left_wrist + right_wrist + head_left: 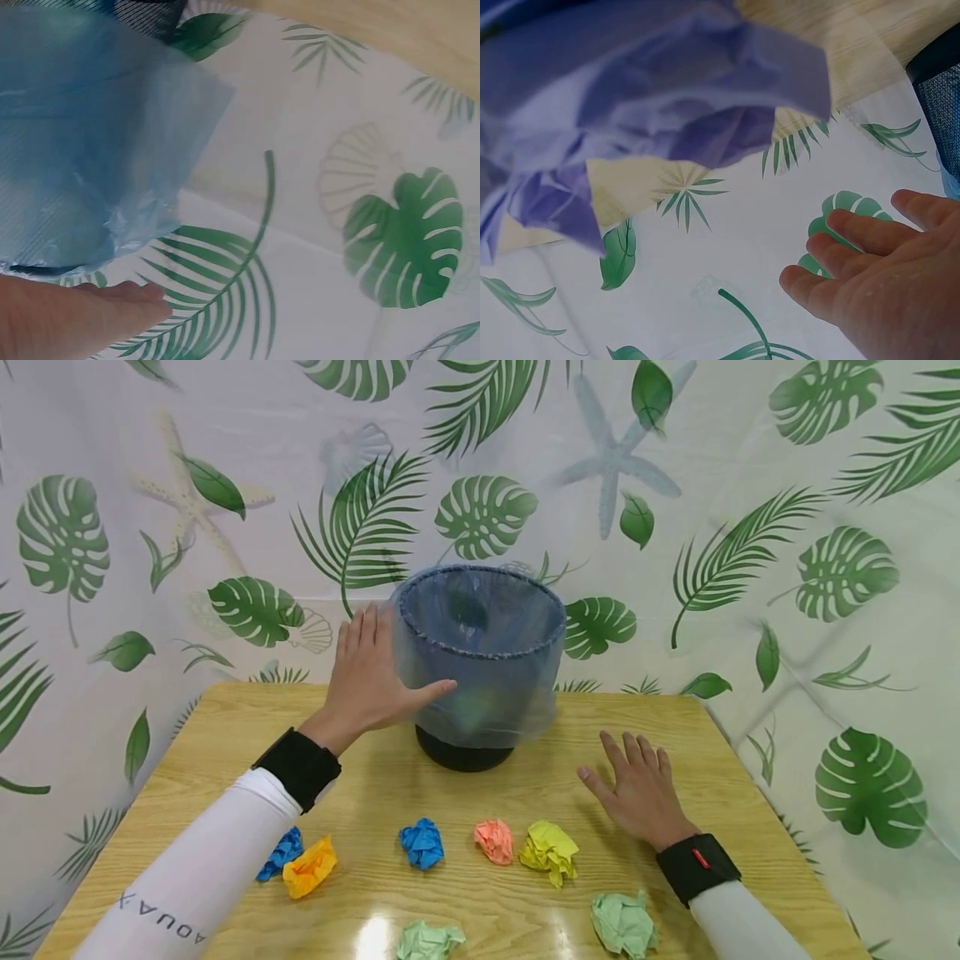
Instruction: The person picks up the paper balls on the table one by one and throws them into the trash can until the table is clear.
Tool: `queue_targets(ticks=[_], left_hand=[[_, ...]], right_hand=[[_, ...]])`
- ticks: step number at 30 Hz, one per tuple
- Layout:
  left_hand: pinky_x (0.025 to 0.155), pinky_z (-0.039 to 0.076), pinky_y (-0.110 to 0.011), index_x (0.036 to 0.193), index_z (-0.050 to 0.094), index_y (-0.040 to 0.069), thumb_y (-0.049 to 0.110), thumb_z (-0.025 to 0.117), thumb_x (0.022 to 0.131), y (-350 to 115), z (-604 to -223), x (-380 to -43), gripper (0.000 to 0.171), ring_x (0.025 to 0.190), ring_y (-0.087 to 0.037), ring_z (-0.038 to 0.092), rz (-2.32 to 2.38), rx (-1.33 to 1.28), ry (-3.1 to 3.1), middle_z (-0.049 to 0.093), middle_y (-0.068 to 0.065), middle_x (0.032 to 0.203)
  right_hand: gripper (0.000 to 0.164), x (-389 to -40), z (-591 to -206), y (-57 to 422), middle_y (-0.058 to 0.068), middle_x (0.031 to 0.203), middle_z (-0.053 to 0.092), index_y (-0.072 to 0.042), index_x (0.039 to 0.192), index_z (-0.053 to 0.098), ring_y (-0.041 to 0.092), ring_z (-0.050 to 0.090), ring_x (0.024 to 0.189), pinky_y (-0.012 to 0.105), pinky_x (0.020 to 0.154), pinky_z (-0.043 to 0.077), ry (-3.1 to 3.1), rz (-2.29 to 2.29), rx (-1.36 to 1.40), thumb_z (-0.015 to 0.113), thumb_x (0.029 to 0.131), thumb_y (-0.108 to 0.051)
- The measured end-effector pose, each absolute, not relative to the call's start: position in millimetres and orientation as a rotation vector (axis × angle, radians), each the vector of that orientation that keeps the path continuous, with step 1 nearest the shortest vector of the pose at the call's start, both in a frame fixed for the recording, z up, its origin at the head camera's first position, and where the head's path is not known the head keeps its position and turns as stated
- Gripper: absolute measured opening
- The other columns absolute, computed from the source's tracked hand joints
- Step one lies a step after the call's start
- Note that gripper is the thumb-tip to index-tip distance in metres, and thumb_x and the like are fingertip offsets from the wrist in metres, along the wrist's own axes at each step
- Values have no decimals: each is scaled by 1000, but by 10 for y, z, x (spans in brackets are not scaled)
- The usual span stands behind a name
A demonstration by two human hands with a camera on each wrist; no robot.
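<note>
A black mesh wastebasket (465,756) stands upright, covered by a translucent blue plastic bag (480,693) folded over its rim. My left hand (371,681) is at its left side, fingers straight and thumb spread across the front of the bag. In the left wrist view the fingers (82,311) lie right by the bag's lower edge (142,217). My right hand (641,793) is over the table to the right, fingers loosely extended, holding nothing. Nearest to it are a yellow crumpled paper (550,850) and a pale green one (624,924). A purplish crumpled paper (667,90) looms large in the right wrist view.
More crumpled papers lie on the wooden table (360,827): a coral one (494,841), a blue one (422,844), an orange one (311,867) beside another blue one (281,853), and a pale green one (430,941) in front. A leaf-patterned cloth (480,435) hangs behind.
</note>
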State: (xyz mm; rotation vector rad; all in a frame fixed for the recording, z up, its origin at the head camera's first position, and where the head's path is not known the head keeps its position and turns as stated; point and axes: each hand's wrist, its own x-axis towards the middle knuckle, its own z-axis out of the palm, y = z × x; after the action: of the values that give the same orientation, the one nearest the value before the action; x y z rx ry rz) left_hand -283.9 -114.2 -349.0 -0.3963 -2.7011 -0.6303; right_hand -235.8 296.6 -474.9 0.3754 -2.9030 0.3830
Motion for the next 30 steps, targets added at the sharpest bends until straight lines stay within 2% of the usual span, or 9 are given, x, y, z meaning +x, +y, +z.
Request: queue_targets(ticks=[5,9,13,20,25,30], left_hand=[[125,-4,-56,164,6,2,81,64,79,-1299,-3658,-2805,130,157,-41,0,-597,-395,-2785,2,-24,170],[125,-6,-57,164,9,-1,81,64,79,-1407,-3792,-2754,130,156,-44,-4,-575,-403,-2849,0,-25,170],[124,-6,-59,163,13,-3,82,63,80,-1509,-3926,-2707,128,155,-46,-3,-543,-403,-2893,1,-27,169],[123,-8,-61,163,11,-3,84,56,82,-1701,-4169,-2634,127,154,-49,-5,-510,-392,-2953,1,-30,168],[122,-7,-63,162,15,-3,86,54,82,-1812,-4293,-2584,126,154,-51,-5,-478,-378,-2979,3,-32,167],[122,-5,-65,161,20,-6,84,55,83,-1932,-4430,-2509,124,153,-54,0,-450,-373,-2989,9,-34,165]], right_hand=[[78,-2343,-4751,2964,36,159,28,-3,159,35,56,20,147,73,116,8,-2904,399,376,47,105,-57],[79,-2339,-4766,2975,35,160,26,-5,160,34,56,18,148,73,117,6,-2923,400,365,46,105,-59],[79,-2330,-4779,2989,35,160,26,-5,160,33,56,19,148,73,117,6,-2924,396,363,46,104,-59],[77,-2306,-4777,2990,36,158,29,-5,159,37,57,22,146,73,116,9,-2888,398,384,49,104,-57],[76,-2296,-4770,2986,36,158,30,-4,158,38,57,23,146,74,116,8,-2890,397,384,49,104,-57],[76,-2276,-4782,2984,36,157,31,-4,158,38,57,23,146,74,116,8,-2901,402,381,49,104,-57]])
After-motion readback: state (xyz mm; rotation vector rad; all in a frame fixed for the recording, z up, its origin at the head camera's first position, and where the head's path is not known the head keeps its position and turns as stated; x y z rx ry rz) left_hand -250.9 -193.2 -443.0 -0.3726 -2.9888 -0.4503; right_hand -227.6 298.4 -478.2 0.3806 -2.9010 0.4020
